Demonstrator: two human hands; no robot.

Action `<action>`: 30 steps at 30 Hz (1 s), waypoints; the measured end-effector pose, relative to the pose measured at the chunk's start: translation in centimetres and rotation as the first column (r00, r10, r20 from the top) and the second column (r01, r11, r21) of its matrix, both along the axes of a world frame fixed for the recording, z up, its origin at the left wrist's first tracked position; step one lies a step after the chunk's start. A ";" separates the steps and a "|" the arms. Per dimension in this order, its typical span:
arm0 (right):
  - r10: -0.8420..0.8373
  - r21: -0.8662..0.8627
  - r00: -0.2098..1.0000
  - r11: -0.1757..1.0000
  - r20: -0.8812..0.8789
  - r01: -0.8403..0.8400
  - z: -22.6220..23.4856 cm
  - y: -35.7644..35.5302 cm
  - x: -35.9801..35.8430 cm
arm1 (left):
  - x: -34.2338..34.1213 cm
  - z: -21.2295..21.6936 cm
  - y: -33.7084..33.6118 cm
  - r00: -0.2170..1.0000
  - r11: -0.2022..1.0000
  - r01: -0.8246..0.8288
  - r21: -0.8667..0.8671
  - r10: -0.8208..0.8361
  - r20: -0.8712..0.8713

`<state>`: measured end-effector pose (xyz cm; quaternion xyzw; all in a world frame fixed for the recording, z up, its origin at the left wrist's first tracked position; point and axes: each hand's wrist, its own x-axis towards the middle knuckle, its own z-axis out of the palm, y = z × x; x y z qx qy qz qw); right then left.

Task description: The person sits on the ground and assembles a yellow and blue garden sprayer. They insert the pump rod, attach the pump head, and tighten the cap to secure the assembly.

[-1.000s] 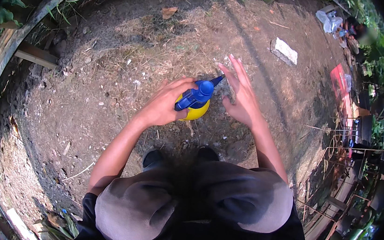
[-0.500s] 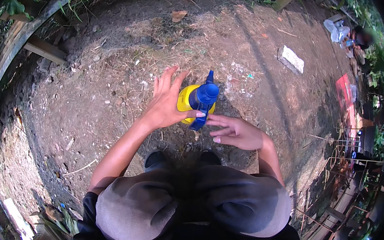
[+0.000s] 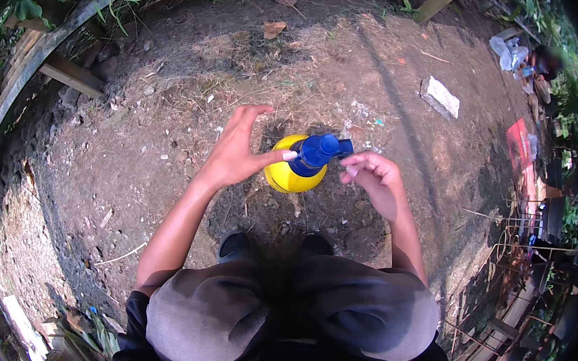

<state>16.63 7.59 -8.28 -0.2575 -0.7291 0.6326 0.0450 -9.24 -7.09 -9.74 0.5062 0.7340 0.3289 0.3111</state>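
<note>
The round yellow plastic spray bottle (image 3: 292, 176) looks smooth and faintly glossy, and its blue plastic pump head (image 3: 314, 152) has a similar sheen. The brown dirt ground (image 3: 167, 132) is rough, matt and crumbly, strewn with dry straw. Grey cloth trousers (image 3: 360, 308) appear soft and matt.

A round yellow spray bottle (image 3: 294, 174) with a blue pump top (image 3: 314, 152) stands upright on bare dirt ground, just ahead of the person's knees, its nozzle pointing right.
</note>
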 end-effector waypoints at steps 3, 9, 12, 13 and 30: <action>-0.374 0.298 0.914 0.865 -0.156 0.404 -3.3 -1.1 -1.5 | 2.9 -2.2 0.8 0.919 0.997 0.043 -0.069 -0.066 -0.389; -0.303 0.132 0.909 0.952 0.286 0.276 1.2 -1.1 1.1 | -1.6 -7.3 0.8 0.998 0.978 -0.059 -0.199 0.053 -0.033; -0.184 0.579 0.981 0.807 0.063 0.114 -0.5 -1.6 -1.0 | 0.0 -8.8 1.0 0.926 0.920 0.376 -0.108 -0.376 0.019; -0.085 0.644 0.986 0.765 0.140 -0.025 -1.7 -1.7 -1.3 | 1.2 -9.3 1.3 0.920 0.917 0.391 -0.083 -0.392 0.002; -0.409 -0.754 0.895 0.641 -0.177 0.144 -7.1 -5.0 -3.5 | 3.8 -4.8 4.9 0.895 0.810 0.055 0.584 -0.300 0.331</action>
